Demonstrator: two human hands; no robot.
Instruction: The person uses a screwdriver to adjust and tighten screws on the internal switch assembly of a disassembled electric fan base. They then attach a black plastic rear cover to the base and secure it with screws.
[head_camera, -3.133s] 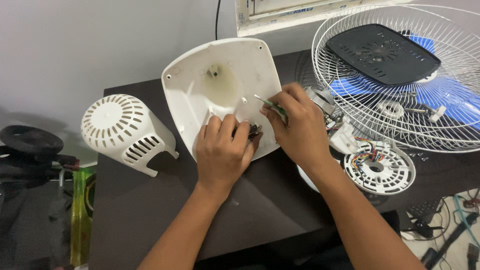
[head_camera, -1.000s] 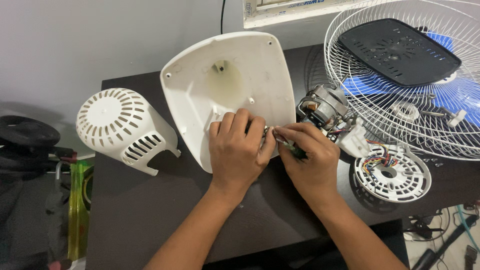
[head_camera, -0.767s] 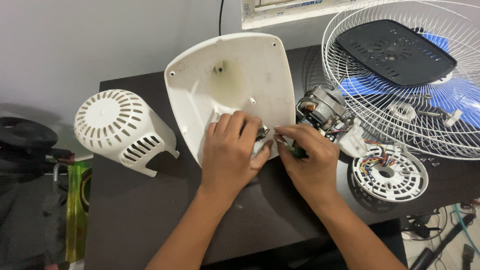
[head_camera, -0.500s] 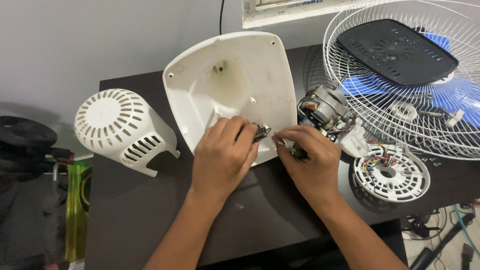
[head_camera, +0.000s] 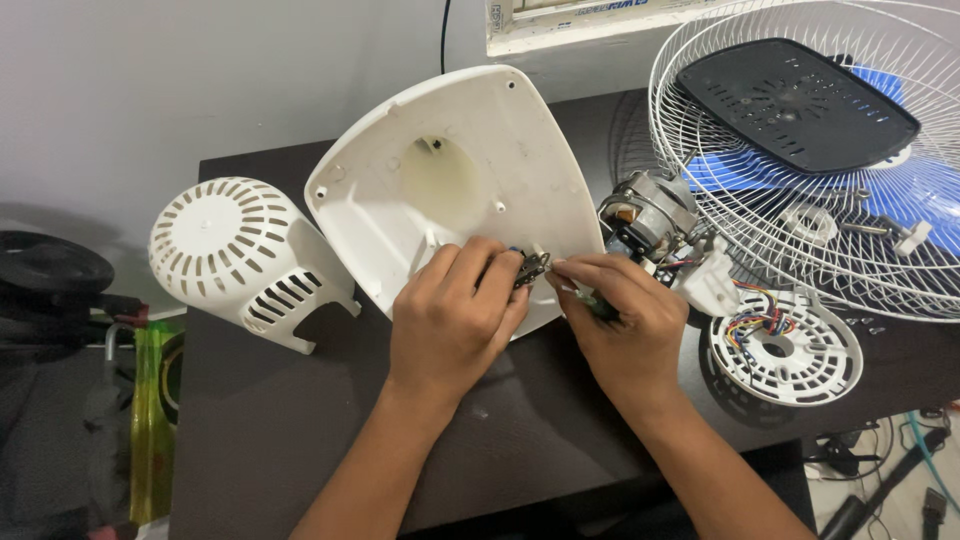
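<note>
Two bare hands meet at the centre of the frame over a dark surface (head_camera: 300, 440). The left hand (head_camera: 455, 320) is curled, its fingertips pinching a small dark metal part (head_camera: 530, 268) against the lower edge of a white plastic fan base (head_camera: 450, 190), which lies tilted just above. The right hand (head_camera: 625, 315) is closed around a thin green-handled tool (head_camera: 598, 305), mostly hidden by its fingers. To the right lie a grey motor (head_camera: 650, 215), a white vented disc with coloured wires (head_camera: 785, 345) and a wire fan guard (head_camera: 820, 150), cut off at the edge. A white slotted cover (head_camera: 235, 260) sits at left.
</note>
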